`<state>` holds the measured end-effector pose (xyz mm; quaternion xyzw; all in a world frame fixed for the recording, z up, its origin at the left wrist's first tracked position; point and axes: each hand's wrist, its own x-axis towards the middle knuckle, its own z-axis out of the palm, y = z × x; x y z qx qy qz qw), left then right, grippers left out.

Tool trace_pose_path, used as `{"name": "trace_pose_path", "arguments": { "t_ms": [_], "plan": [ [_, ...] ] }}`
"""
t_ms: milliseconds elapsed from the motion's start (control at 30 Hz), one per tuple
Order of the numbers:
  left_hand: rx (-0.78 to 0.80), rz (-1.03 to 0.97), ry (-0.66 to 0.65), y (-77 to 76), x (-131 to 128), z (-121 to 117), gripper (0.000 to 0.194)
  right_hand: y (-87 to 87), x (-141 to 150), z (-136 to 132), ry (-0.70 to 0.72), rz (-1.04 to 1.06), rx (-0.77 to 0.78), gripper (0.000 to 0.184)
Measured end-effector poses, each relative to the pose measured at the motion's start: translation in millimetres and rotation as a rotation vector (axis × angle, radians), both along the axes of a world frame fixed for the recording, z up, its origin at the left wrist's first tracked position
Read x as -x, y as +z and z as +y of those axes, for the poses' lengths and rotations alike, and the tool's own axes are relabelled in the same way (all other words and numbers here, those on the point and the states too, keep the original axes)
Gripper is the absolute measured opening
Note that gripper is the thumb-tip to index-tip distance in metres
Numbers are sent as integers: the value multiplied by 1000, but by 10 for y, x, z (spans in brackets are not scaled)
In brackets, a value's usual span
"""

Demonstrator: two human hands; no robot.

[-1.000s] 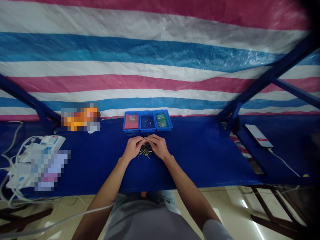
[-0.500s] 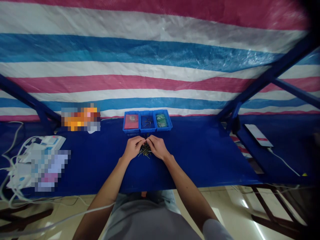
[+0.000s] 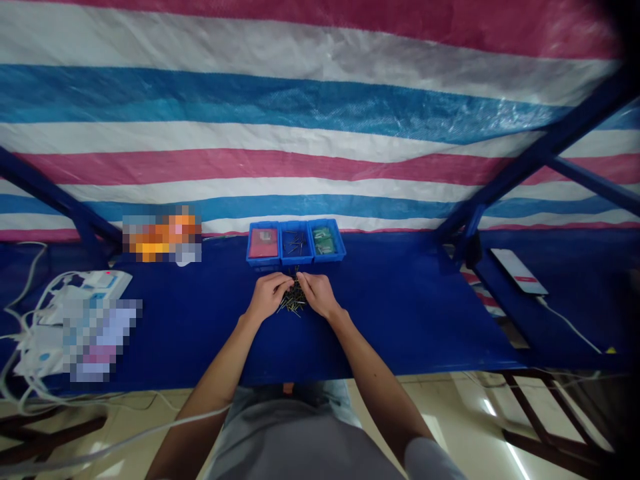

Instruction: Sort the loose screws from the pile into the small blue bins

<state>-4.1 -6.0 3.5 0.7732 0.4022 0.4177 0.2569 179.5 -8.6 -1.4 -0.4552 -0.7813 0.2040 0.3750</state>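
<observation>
A pile of thin dark and brass-coloured screws or nails point(image 3: 292, 304) lies on the blue table between my hands. My left hand point(image 3: 269, 293) rests at the pile's left side, thumb and fingers pinched together; whatever is between them is too small to make out. On the opposite side, my right hand point(image 3: 317, 292) curls its fingers at the pile, thumb pointing forward, and its grip is partly hidden. Just beyond both hands stand three blue bins: the left bin point(image 3: 263, 261) holds a red packet, the middle bin point(image 3: 297, 260) several dark screws or nails, and the right bin point(image 3: 330, 256) green-and-white packets.
A white power strip point(image 3: 117, 285) with tangled cables sits at the left, beside blurred-out items. On the right lies a phone point(image 3: 517, 270) on a charging cable. Blue frame bars point(image 3: 520, 167) rise at both sides before a striped tarp point(image 3: 320, 127).
My right hand has shifted slightly right, away from the left, so the fingertips that were together are now apart. My left hand has hardly moved.
</observation>
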Motion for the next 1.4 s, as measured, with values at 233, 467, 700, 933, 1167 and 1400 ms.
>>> {"name": "trace_pose_path", "arguments": {
  "t_ms": [233,467,700,933,1167,1400],
  "plan": [
    [40,-19,2,-2,5,-1,27,18,1,10,-2,21,-12,47],
    [65,-9,5,2,13,8,31,33,-17,4,20,99,5,41],
    [110,-18,6,11,26,10,32,40,-21,19,37,228,15,21],
    [157,-7,9,9,25,5,32,33,-30,28,31,305,-9,14],
    [160,47,-12,33,20,8,34,44,-10,-1,74,351,-7,15],
    [117,41,-24,12,16,21,39,24,19,-19,58,276,17,19]
  ]
}}
